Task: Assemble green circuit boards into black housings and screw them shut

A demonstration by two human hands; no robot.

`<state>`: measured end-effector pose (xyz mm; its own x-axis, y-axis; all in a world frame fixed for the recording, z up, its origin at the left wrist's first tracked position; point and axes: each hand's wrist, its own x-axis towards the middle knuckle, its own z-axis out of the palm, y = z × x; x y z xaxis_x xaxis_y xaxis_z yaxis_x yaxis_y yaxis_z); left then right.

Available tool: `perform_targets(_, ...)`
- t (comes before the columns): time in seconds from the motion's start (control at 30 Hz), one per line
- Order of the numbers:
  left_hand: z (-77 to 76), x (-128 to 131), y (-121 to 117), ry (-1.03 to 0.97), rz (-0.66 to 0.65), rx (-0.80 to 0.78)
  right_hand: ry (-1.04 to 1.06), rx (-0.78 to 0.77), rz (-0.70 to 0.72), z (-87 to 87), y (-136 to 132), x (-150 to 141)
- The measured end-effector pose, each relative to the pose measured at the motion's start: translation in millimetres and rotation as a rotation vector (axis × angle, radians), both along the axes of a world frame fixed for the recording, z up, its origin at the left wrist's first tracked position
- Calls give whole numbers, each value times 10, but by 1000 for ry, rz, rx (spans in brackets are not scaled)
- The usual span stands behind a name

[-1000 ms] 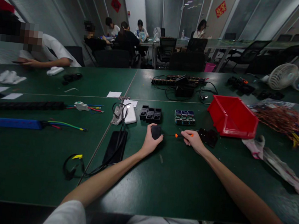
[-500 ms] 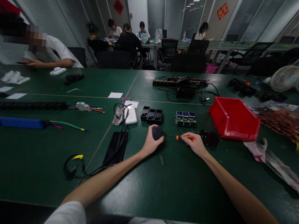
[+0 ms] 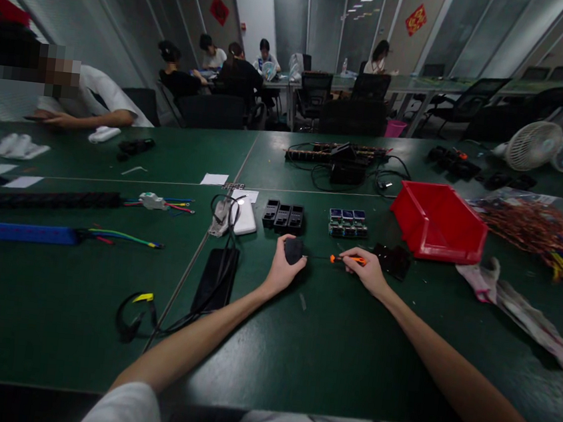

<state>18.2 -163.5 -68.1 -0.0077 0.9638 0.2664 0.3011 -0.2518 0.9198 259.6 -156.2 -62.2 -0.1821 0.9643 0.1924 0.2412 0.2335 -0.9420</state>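
My left hand [image 3: 284, 269] is closed around a small black plastic housing [image 3: 294, 250], thumb on its near side. An orange-handled screwdriver [image 3: 355, 260] lies sideways in the closed fingers of my right hand [image 3: 366, 271], its thin shaft pointing left at the housing. Whether the tip touches the housing I cannot make out. Beyond my left hand stand several similar black housings [image 3: 283, 218] in a row. Several small circuit modules with dark screens [image 3: 348, 223] sit farther off, past the screwdriver. Thin black glossy pieces [image 3: 393, 261] lie just right of my right hand.
A red bin [image 3: 438, 227] and bundled copper-coloured wires [image 3: 526, 227] are on the right. Left of me lie a black phone [image 3: 214, 281] under a cable, a white power bank [image 3: 244, 215] and a blue power strip [image 3: 22, 231]. A person [image 3: 102, 95] sits across the table at left.
The whole view has shifted slightly. Both hands keep the same hold on the housing and the screwdriver, with no clear movement between them.
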Motion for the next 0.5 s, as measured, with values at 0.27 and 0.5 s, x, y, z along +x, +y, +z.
perform_targets(0.27,-5,13,-3,-18,10,-3,74,-150,34,-49,2,-14)
perform_targets(0.5,-28,5,6,-22,-10,21,2,-83,24,-25,-6,6)
